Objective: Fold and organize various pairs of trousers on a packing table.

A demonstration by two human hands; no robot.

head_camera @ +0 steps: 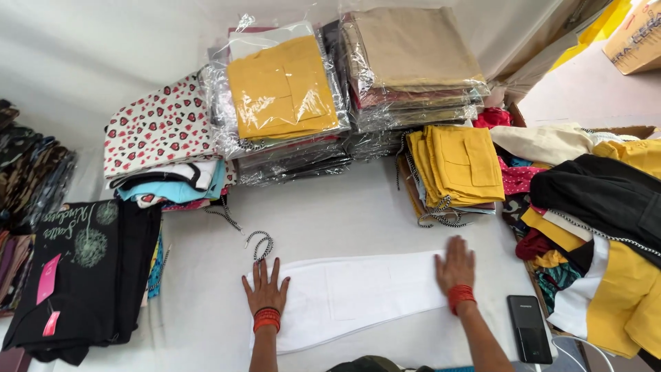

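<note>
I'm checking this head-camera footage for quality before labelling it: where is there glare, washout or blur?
Head view: sharp overall. Glare streaks the plastic-wrapped stacks at the back; the white garment under the left hand and right hand nearly washes into the white table cover. Shadows are soft; the black clothes at left lose fold detail. Straight edges bow slightly towards the corners.

**Both palms flat on a folded white garment**

The left hand (266,289) and right hand (454,265) press open-palmed on opposite ends of a white folded garment (358,296) lying on the white table (330,207). A black-and-white drawstring (261,244) curls just beyond the left hand. A black phone (529,328) lies near the right wrist. Stacks of bagged yellow garments (282,89) and folded yellow shorts (458,165) sit toward the table's far edge.
</note>
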